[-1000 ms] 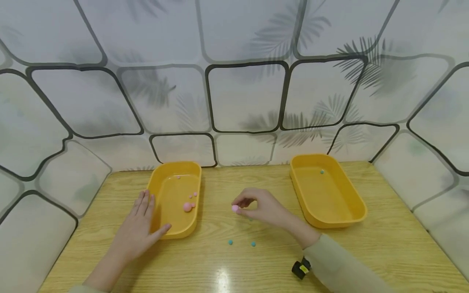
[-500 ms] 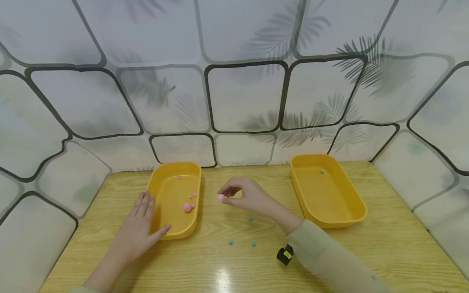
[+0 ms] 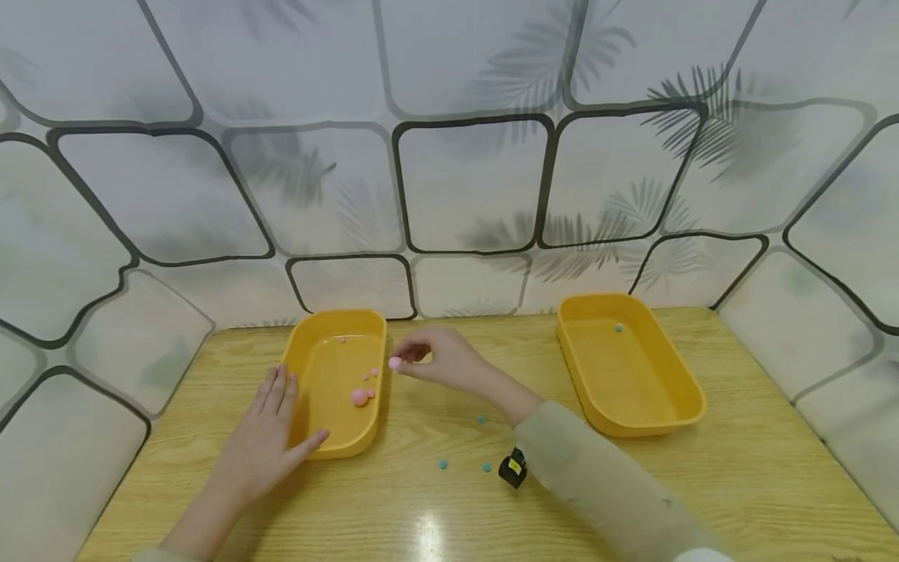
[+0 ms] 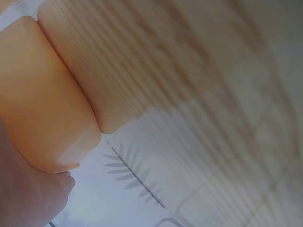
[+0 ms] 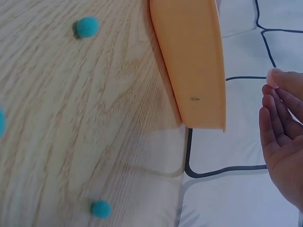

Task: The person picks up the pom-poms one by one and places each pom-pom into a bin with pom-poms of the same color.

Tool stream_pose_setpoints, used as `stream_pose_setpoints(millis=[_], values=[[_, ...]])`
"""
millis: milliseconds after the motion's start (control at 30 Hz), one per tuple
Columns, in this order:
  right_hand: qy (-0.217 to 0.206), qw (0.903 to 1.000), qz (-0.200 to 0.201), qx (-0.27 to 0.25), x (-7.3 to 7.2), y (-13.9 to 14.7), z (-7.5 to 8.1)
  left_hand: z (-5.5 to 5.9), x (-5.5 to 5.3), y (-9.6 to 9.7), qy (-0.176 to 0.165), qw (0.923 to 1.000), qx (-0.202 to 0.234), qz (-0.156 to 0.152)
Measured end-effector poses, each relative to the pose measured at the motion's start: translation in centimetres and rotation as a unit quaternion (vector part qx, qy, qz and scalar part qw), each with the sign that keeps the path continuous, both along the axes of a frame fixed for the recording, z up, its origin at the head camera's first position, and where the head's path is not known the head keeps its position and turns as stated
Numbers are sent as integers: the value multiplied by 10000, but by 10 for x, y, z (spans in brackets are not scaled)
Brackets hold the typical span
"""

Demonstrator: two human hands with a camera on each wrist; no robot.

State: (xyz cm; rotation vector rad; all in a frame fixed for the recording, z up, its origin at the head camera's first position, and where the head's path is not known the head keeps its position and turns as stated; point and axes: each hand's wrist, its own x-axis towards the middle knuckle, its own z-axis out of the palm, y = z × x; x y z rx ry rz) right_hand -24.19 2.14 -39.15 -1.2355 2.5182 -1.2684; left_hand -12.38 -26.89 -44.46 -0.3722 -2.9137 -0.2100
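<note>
My right hand (image 3: 442, 359) pinches a small pink ball (image 3: 396, 364) between thumb and fingertips, just right of the left yellow tray (image 3: 382, 336). The same pink ball (image 5: 272, 78) shows at the fingertips in the right wrist view. With fingers straight, my left hand (image 3: 263, 437) rests against the left tray's near left side, its thumb over the front rim. Inside that tray lie several pink balls, the largest pink ball (image 3: 360, 397) near the right wall. In the left wrist view the tray's outer wall (image 4: 47, 94) stands beside part of my hand (image 4: 35, 198).
Several small blue balls lie on the wooden table, among them one blue ball (image 3: 442, 464) front and centre and another (image 5: 87, 27) in the right wrist view. A second yellow tray (image 3: 642, 428) at right holds one blue ball (image 3: 619, 329). A patterned wall (image 3: 470, 187) stands behind.
My right hand has moved left and away from me with the pink ball, up to the left tray's right side. A blue ball it was covering now shows. My left hand has stayed put.
</note>
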Motion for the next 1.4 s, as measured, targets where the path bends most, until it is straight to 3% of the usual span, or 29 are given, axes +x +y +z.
stream_pose_setpoints(millis=[800,1133,1400], values=[[-549,9982,12,222,-23,-56,-12,0,0,-1,70,9999,42,-80],[-152,9983,36,569,-23,-69,-21,2,0,1,-196,9998,53,-13],[228,9953,-114,930,-21,-73,-20,1,-1,-1,4,10000,49,-77]])
